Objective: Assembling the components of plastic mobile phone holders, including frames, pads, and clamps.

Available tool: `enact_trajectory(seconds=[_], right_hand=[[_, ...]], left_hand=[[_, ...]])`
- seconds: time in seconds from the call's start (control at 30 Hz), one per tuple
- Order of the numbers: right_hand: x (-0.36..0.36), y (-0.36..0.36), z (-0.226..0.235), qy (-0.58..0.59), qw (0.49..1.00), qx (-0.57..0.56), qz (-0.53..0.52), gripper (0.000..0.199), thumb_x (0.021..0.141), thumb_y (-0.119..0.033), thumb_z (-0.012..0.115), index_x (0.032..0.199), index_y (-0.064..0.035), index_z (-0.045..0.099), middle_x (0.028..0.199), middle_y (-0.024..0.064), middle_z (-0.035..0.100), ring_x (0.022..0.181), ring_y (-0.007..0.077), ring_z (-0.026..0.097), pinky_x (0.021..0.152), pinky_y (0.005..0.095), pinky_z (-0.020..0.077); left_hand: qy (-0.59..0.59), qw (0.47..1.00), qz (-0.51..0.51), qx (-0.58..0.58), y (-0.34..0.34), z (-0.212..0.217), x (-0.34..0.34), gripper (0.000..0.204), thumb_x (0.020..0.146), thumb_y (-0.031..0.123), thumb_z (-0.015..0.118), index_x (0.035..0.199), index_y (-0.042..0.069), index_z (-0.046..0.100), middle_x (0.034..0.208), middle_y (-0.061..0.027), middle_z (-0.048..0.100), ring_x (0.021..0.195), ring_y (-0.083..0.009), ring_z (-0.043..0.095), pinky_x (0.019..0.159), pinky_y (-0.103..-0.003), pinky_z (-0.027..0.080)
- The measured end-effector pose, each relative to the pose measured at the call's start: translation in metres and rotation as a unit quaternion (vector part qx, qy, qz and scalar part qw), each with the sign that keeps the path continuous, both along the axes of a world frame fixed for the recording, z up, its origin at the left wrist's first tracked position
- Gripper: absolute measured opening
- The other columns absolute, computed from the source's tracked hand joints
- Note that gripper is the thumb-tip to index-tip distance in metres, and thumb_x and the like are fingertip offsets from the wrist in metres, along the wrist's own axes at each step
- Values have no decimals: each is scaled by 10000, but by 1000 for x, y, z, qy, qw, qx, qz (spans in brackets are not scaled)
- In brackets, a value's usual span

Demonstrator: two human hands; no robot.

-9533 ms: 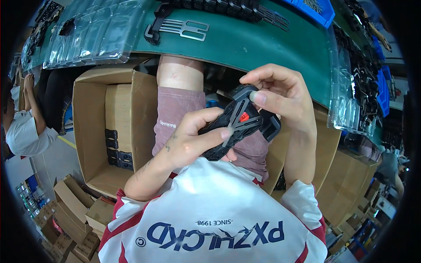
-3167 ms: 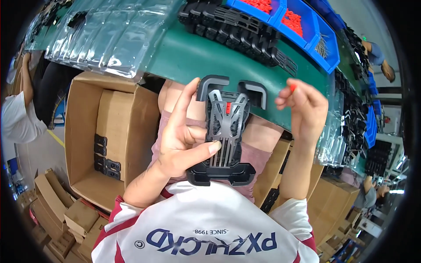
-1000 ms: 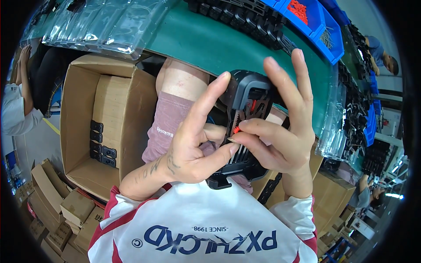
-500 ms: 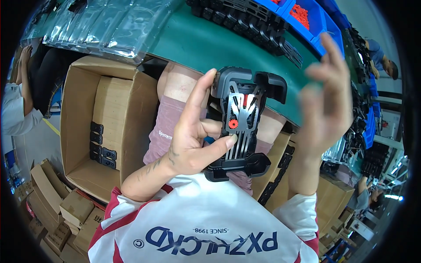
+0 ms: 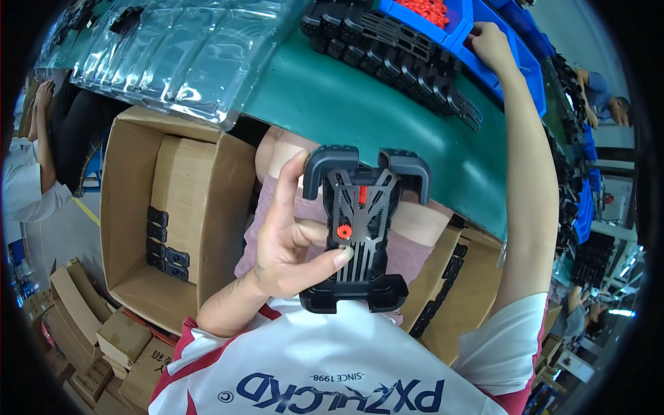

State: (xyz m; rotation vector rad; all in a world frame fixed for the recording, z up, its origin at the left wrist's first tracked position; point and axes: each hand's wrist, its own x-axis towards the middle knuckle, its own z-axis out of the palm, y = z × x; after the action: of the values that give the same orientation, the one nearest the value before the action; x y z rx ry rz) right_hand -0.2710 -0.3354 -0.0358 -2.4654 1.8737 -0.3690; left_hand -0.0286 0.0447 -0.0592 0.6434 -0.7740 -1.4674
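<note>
Clasping the black holder [image 5: 363, 225], long axis near-to-far, with my left fingers [image 5: 319, 270]; can't tell if my right fingers [image 5: 483, 29], far right, grip.

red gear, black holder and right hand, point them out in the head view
Red gear [image 5: 344, 232]: head view, middle of its toothed disc.
Black holder [image 5: 360, 220]: head view, middle of the side facing the camera.
Right hand [image 5: 492, 47]: head view, back of the hand.
</note>
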Motion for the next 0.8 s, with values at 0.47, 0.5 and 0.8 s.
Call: enact_trajectory(seconds=[0.47,0.5,0.8], right_hand=[[10,118,44,-429,898,-79,65,229,822,-115,555,929,8,716,722,86,653,542,121,505,510,227,434],[14,141,46,-470,879,-52,65,221,824,-105,567,935,23,708,710,86,645,540,111,500,497,216,421],[20,302,27,-685,694,216,44,247,691,103,693,930,60,647,691,148,676,486,126,591,442,173,463]], left_hand=[[32,998,19,50,-11,4,-4,994,733,-181,508,1455,71,-127,747,-149,659,534,-97,560,553,-148,407],[34,998,20,51,-11,4,-5,994,733,-181,508,1455,71,-127,747,-149,659,534,-97,560,553,-148,407],[-4,1000,-12,0,-22,1,-14,986,740,-176,501,1455,66,-134,740,-155,662,490,-80,520,491,-138,361]])
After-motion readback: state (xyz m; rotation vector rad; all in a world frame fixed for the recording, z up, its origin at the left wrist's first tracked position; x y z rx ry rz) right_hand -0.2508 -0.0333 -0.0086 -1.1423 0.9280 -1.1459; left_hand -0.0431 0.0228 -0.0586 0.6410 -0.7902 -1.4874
